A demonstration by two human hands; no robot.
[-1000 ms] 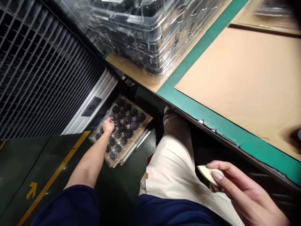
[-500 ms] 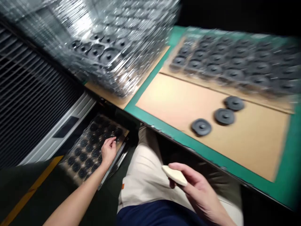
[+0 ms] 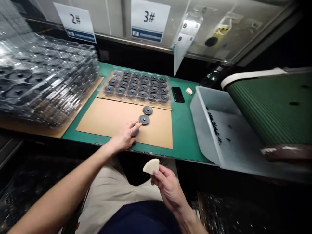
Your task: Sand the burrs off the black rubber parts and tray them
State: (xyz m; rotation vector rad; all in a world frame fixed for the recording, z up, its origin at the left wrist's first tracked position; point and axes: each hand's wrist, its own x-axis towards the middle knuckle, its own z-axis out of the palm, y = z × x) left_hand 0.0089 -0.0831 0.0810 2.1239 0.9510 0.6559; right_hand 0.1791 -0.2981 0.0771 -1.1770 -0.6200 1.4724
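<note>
The left hand (image 3: 125, 136), fingers loosely spread and palm down, covers part of a dark grey round disc (image 3: 135, 132) at centre; whether it grips is unclear. Two matching grey discs (image 3: 144, 119) lie just beyond on a tan cardboard sheet (image 3: 97, 115). The right hand (image 3: 168, 185), lower centre, pinches a cream wedge-shaped piece (image 3: 151, 166) between thumb and fingers.

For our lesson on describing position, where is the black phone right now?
In the head view, the phone lies right of centre on the green table, between the clear tray and the grey bin.
</note>
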